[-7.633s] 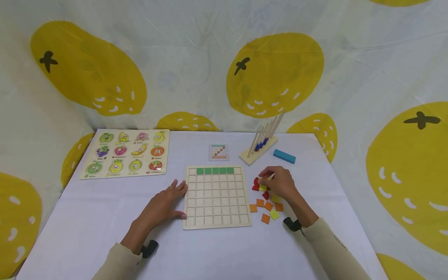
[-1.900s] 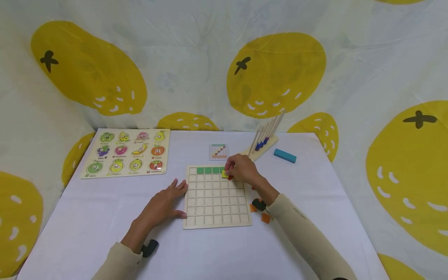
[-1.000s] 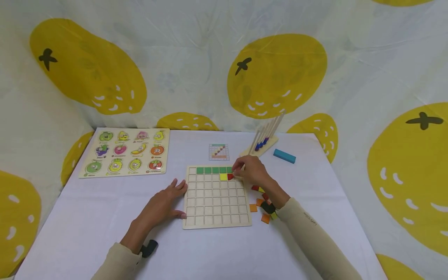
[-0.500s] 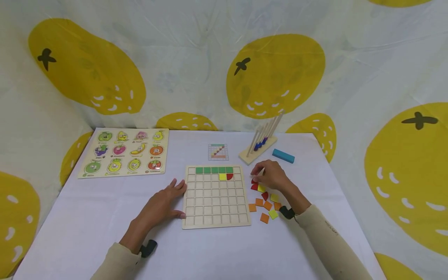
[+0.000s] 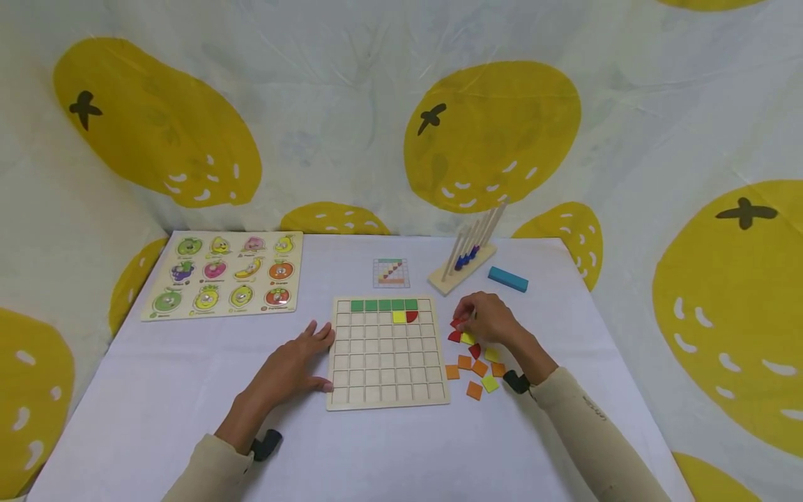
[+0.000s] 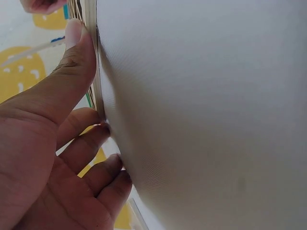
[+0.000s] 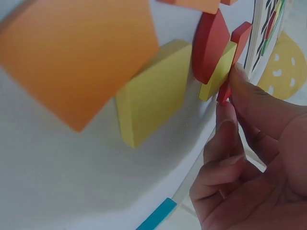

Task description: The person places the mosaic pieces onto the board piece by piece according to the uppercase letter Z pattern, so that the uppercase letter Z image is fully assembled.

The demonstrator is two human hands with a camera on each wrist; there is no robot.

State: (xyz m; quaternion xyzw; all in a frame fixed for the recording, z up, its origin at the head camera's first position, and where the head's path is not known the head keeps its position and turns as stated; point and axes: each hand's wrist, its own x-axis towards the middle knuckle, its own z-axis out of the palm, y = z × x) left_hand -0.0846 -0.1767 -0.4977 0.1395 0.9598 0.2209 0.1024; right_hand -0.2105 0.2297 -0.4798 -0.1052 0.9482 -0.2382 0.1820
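A wooden grid board [image 5: 389,355] lies mid-table. Several green square tiles [image 5: 385,305] fill part of its top row. Below them sit a yellow square tile [image 5: 399,317] and a red quarter-circle tile [image 5: 412,316]. My left hand [image 5: 291,369] rests at the board's left edge with fingers spread; in the left wrist view the thumb [image 6: 74,62] lies along that edge. Right of the board, my right hand [image 5: 492,322] pinches a loose red tile [image 7: 224,91] between thumb and fingertips. A yellow tile [image 7: 221,72] and another red tile [image 7: 211,45] lie close beside it.
Loose orange tiles [image 5: 479,368] and yellow tiles [image 5: 490,383] lie right of the board. Behind are a pattern card [image 5: 392,273], a wooden peg stand [image 5: 448,282] and a blue block [image 5: 509,279]. A fruit puzzle [image 5: 222,286] lies at the back left.
The right hand set the yellow square and the red quarter-circle in the board's second row, then moved back right to the loose tiles and took hold of a red one. The left hand stayed put.
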